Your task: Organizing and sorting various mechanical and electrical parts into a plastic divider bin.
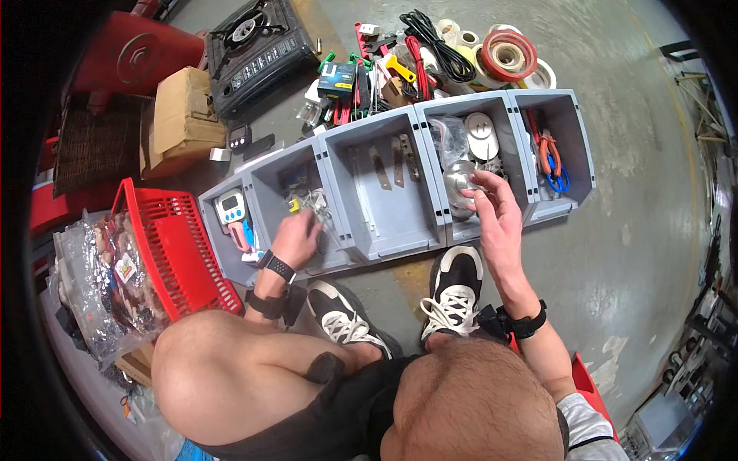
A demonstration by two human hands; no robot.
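Before me stands a row of grey plastic bins [377, 245] on the floor. My left hand [297, 239] reaches into the second bin from the left, its fingers curled down over small loose parts [317, 199] and a small yellow item [294, 206]. What those fingers hold is hidden. Over the fourth bin is my right hand [497, 204], thumb and forefinger at a clear round object [459, 183]. Whether they grip it is unclear. That bin also holds a white round device [481, 136] and a clear plastic bag [451, 138]. Flat metal strips [398, 161] lie in the middle bin.
Orange-handled pliers [549, 152] occupy the rightmost bin, a white digital timer [232, 206] the leftmost. Behind the bins are tape rolls [507, 55], black cable [441, 46] and a portable gas stove [259, 52]. A red plastic basket [179, 248] and a cardboard box [187, 118] stand left.
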